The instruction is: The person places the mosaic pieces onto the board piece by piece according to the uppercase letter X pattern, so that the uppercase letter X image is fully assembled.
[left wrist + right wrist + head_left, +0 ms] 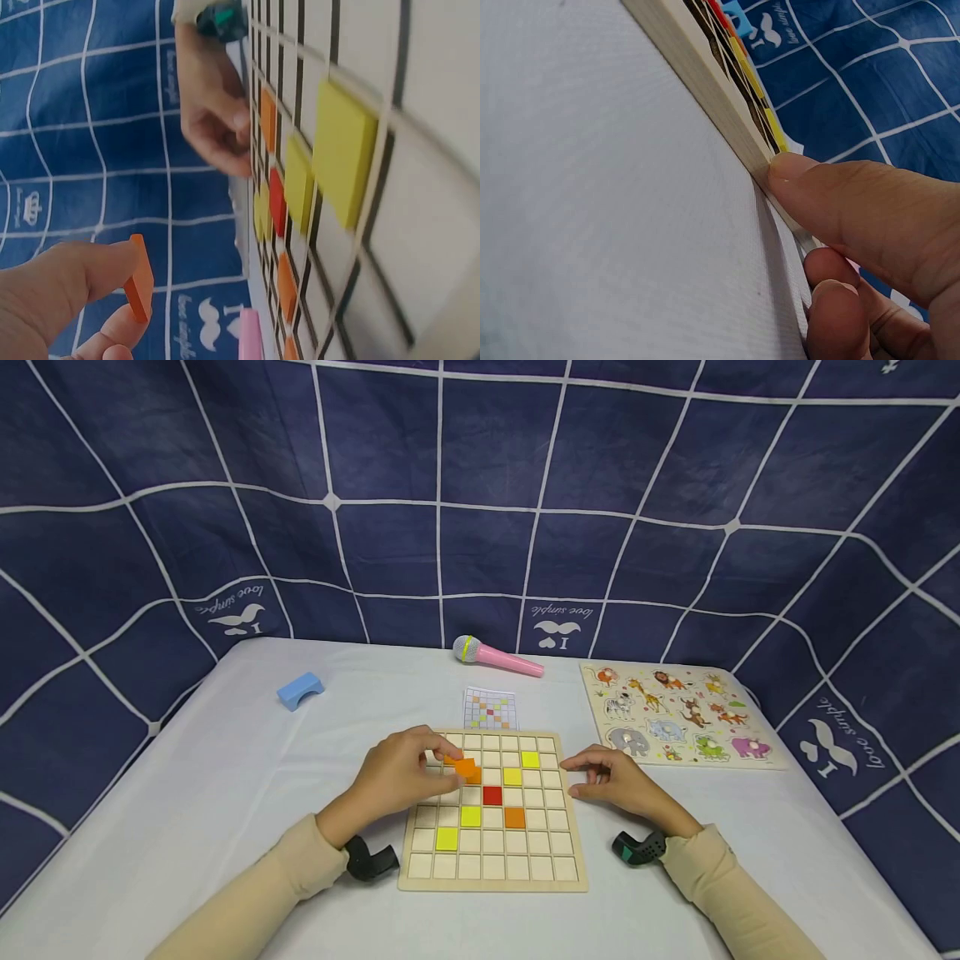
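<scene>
My left hand [401,772] pinches an orange square tile [139,281] between thumb and fingers, above the upper left part of a wooden grid board [495,885]. On the board lie several yellow tiles [446,838], a red tile [492,796] near the middle and an orange tile [514,817] to its lower right. More orange tiles sit at the upper left, partly covered by the hand and held tile. My right hand [615,781] is at the board's right side; in the right wrist view its thumb [855,199] touches the wooden edge, with the other fingers loosely bent.
A small printed card [491,707] with a coloured grid lies behind the board, partly hidden by it. Farther back is a pink toy microphone [510,662]. A blue arch block [301,691] stands at the left, an animal peg puzzle [678,714] at the right.
</scene>
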{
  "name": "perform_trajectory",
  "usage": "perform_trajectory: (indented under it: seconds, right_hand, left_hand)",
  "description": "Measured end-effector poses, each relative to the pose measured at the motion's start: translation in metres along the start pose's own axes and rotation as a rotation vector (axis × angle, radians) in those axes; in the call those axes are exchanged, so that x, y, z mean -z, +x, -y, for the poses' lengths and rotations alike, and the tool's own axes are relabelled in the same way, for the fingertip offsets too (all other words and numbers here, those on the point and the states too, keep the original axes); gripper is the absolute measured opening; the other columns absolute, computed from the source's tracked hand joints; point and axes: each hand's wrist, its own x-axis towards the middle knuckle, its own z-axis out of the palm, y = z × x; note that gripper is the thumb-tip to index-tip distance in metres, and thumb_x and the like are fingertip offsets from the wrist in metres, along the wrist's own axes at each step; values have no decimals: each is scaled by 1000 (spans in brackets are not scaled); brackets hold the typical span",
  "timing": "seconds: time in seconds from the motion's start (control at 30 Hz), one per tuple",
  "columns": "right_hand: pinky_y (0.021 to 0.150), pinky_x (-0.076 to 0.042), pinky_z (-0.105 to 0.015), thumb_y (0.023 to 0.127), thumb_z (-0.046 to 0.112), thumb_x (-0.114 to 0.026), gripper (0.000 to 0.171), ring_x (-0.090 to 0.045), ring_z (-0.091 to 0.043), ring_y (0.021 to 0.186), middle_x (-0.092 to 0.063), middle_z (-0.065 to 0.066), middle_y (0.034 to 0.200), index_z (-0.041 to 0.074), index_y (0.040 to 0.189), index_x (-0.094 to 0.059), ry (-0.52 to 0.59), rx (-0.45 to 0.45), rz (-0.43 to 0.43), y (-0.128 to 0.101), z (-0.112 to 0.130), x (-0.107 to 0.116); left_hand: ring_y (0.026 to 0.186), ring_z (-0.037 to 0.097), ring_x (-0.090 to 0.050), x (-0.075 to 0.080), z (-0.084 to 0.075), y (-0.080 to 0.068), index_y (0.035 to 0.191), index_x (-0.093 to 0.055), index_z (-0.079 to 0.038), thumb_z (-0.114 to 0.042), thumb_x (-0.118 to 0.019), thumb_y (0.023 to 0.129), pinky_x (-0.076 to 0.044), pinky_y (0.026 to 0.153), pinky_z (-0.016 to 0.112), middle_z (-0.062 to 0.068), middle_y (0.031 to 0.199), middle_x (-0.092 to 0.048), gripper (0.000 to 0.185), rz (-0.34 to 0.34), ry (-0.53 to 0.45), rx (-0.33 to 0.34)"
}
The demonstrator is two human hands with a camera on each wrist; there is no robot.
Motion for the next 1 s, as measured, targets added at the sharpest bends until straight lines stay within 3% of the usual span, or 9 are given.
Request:
perform_trajectory:
  seconds: [0.23, 0.8, 1.0]
  right_hand:
    - [68, -46, -23, 88, 5, -89, 35, -53, -8, 78, -68, -8, 104, -3, 120, -78, -9, 12, -4, 0, -2, 0]
    - [69, -47, -23, 88, 7, -89, 35, -54, -10, 79, -69, -6, 104, 0, 121, -79, -32, 11, -1, 0, -5, -1]
    - [70, -47, -23, 89, 6, -89, 35, -54, -10, 79, -69, -7, 105, -1, 121, -78, -29, 3, 2, 1, -3, 0]
  left_hand:
    - [62, 9, -49, -13, -15, -8, 103, -84, -21, -26, -93, 81, -38, 57, 27, -1, 94, -68, 24, 40, -5, -68]
    - [70, 2, -50, -44, -43, -23, 100, -83, -25, -31, -92, 81, -43, 62, 27, -8, 90, -66, 21, 95, -11, -182]
    - [70, -1, -51, -56, -53, -26, 98, -84, -25, -33, -95, 80, -42, 63, 29, -9, 87, -65, 22, 100, -24, -186]
